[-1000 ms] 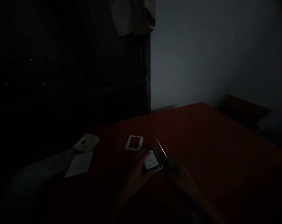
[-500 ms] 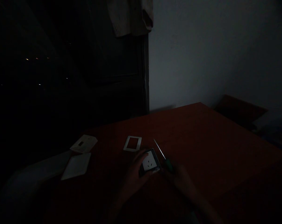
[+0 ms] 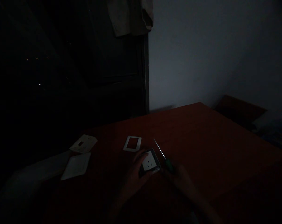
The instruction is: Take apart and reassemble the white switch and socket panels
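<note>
In dim light, my left hand (image 3: pixel 133 174) grips a wall socket (image 3: pixel 149 162) by its left side and near edge. The socket has a white face with slots and a dark surround, and its face is turned up. My right hand (image 3: pixel 179 177) is closed round the green handle of a screwdriver (image 3: pixel 161 152), just right of the socket. The thin metal shaft points away from me and up to the left, its tip clear of the socket. Beyond my left hand, a white square frame (image 3: pixel 126 147) lies flat on the reddish-brown table (image 3: pixel 189 133).
On the table's left lie a pale folded piece (image 3: pixel 89 143) with a small dark opening and a white flat panel (image 3: pixel 75 166). A pale wall (image 3: pixel 189 56) stands behind the table. Cloth (image 3: pixel 131 18) hangs at the top, beside a dark window with small lights.
</note>
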Demonstrator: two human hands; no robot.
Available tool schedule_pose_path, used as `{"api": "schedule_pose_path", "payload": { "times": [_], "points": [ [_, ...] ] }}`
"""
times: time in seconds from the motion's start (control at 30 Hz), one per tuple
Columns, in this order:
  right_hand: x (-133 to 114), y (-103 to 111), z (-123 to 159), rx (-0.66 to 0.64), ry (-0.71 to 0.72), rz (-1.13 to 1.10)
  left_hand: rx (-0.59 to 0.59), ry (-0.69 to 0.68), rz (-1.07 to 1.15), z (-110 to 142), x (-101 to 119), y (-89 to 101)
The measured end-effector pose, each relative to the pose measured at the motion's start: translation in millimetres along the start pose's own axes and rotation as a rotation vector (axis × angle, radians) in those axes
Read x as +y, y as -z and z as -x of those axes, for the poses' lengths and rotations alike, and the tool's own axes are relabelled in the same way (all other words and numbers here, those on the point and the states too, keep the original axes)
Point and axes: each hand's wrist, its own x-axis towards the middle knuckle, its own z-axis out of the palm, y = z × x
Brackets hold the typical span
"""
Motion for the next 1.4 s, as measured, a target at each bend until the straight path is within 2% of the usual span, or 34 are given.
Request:
{"api": "schedule_pose_path", "payload": {
  "times": [0.43,0.7,0.8,0.93,1.07,1.17,1.3,1.4],
  "points": [
    [-2.4,1.0,1.6,0.008,0.005,-0.029,0.019,-0.010,0.011,1.5,-3.8,-2.5],
    [6.5,-0.4,0.4,0.013,0.020,-0.028,0.010,-0.004,0.035,1.8,-2.9,-3.3],
    [4.5,1.4,2.0,0.008,0.011,-0.055,0.024,-0.002,0.012,1.6,2.0,0.2],
    [2.3,2.4,4.9,-0.010,-0.041,-0.055,0.098,0.043,-0.140,4.3,2.9,14.4],
    [5.7,0.5,6.5,-0.015,-0.072,-0.082,0.200,0.142,-0.324,19.9,-17.9,38.1],
    [9.4,-1.1,6.0,-0.007,-0.066,-0.073,0.186,0.224,-0.461,40.5,-45.1,58.1],
    [9.3,-0.9,4.7,0.023,-0.040,-0.050,0.156,0.183,-0.551,64.1,-78.7,76.3],
    [7.1,0.2,4.3,0.015,-0.038,-0.038,0.129,0.110,-0.584,70.1,-91.9,80.4]
  ]
}}
